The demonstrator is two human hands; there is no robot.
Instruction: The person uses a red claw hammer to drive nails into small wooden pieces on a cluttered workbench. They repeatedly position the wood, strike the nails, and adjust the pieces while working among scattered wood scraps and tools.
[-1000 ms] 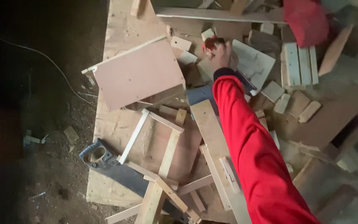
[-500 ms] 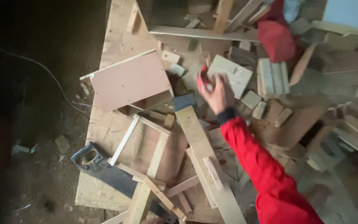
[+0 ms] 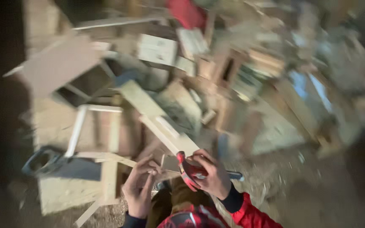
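The view is blurred by motion. My right hand (image 3: 211, 176) is low in the middle, close to my body, shut on a red-handled tool (image 3: 185, 169); a dark tip (image 3: 234, 175) sticks out to the right of the fist. My left hand (image 3: 138, 188) is just left of it, fingers pointing up at the edge of a thin wood strip (image 3: 119, 159). Whether it pinches anything is too blurred to tell. Both sleeves are red with dark cuffs.
A pile of wood scraps and boards fills the ground ahead: a brown panel (image 3: 58, 63), a white frame (image 3: 79, 131), a long pale plank (image 3: 157, 120). A hand saw with a grey-blue handle (image 3: 43, 160) lies at the left. A red object (image 3: 186, 12) sits at the far top.
My right hand has drawn back from the far part of the pile to my body, holding the red tool. My left hand has come into view. The camera swung and blurred.
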